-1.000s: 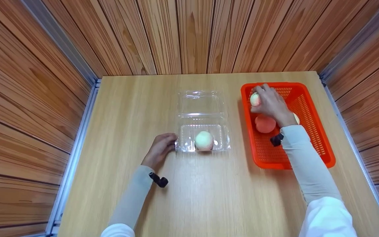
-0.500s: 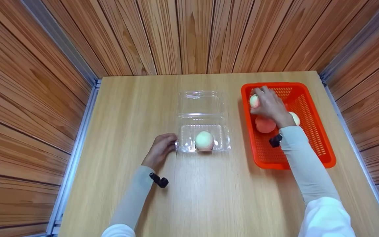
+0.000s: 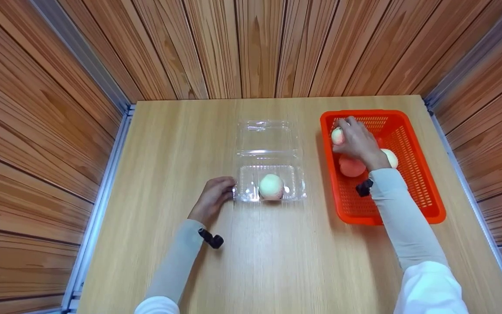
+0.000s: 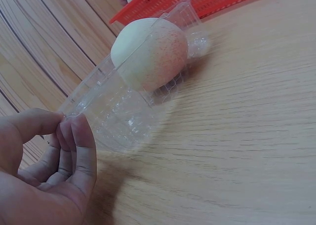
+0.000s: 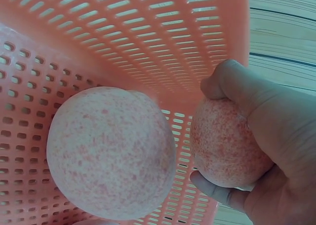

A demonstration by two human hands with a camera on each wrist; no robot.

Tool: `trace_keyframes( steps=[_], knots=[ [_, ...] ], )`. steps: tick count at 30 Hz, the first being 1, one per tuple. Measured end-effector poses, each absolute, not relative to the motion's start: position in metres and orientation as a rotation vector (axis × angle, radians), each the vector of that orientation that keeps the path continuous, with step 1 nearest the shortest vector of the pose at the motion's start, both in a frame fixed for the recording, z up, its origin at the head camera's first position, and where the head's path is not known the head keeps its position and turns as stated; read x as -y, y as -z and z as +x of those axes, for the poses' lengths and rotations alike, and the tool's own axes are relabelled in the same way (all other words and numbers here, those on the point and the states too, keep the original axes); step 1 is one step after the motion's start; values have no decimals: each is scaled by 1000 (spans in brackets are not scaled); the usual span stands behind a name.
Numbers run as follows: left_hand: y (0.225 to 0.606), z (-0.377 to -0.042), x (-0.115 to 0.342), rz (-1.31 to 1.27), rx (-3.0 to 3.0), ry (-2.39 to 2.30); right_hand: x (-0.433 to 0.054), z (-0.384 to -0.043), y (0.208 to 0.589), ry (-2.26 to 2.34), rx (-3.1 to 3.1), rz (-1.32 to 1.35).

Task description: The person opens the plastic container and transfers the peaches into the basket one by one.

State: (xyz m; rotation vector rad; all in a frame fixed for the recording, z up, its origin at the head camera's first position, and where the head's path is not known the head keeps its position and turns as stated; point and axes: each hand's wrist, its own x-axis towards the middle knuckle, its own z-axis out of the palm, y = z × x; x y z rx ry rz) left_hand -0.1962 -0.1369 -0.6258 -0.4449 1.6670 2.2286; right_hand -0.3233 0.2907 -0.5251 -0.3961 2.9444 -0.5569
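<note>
My left hand (image 3: 214,194) pinches the left rim of a clear plastic clamshell box (image 3: 246,176), thumb against fingertips, as the left wrist view shows. The box lies with its lid folded back, and one pale peach (image 3: 271,186) with a pink blush sits in its base. Inside the orange basket (image 3: 342,213), my right hand (image 3: 357,139) grips a speckled peach (image 5: 224,141) between thumb and fingers, near the far left corner. A larger-looking peach (image 5: 111,153) lies close beside it in the right wrist view. The palm side of the held peach is hidden.
A reddish peach (image 3: 352,167) and a pale one (image 3: 390,158) lie in the basket under and beside my right wrist. Wood-plank walls (image 3: 259,48) stand behind and on both sides of the table (image 3: 168,144). Metal rails (image 3: 96,205) run along its sides.
My right hand has shifted slightly toward me with the peach in its grip, and more of the pale peach by the wrist shows. The left hand stays on the box rim.
</note>
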Motion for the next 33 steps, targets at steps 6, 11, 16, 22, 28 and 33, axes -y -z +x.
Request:
trace_keyframes(
  steps=[6,11,16,22,28,33],
  knots=[
    [626,-197,137,-460,-1652,-2238,-292,-325,530,553,-2942,-382],
    [626,-196,136,-471,-1652,-2243,-293,-326,534,561,-2928,-356],
    [627,-197,135,-446,-1653,-2265,-293,-326,537,563,-2915,-344],
    [629,-198,134,-440,-1664,-2262,-293,-326,540,583,-2897,-332],
    [630,-198,134,-447,-1663,-2260,-292,-326,542,583,-2878,-306],
    [630,-198,133,-469,-1654,-2274,-291,-328,542,570,-2864,-284]
  ],
)
